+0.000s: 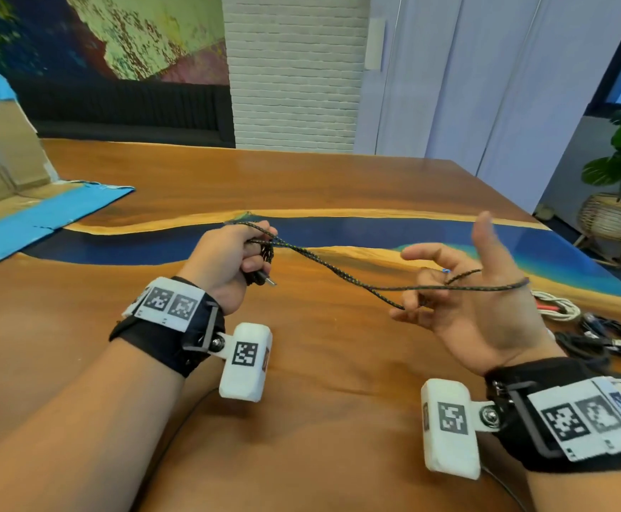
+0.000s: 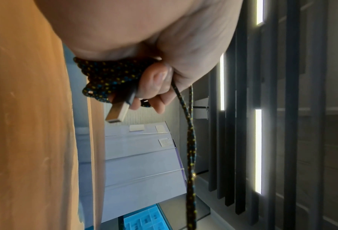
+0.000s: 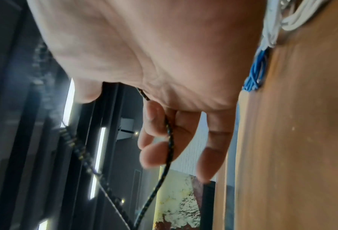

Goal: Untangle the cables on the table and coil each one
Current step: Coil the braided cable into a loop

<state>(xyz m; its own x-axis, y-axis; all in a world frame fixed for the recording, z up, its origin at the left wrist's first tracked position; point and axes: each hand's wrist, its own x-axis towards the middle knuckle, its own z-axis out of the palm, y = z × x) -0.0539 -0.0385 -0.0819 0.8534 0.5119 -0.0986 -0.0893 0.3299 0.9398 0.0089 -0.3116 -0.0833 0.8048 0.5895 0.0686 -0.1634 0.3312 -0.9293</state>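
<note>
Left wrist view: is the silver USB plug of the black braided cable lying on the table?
No: the silver USB plug sticks out of the left hand, which grips the bundled black braided cable in the air.

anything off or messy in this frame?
Nothing damaged or spilled. The braided cable is half coiled in the left hand, its loose loop draped over the right hand. A jumble of cables lies uncoiled at the table's right edge.

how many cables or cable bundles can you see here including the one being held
4, perhaps more hidden: braided cable held between left hand and right hand; white bundle, black bundle and blue bundle on the table's right.
</note>
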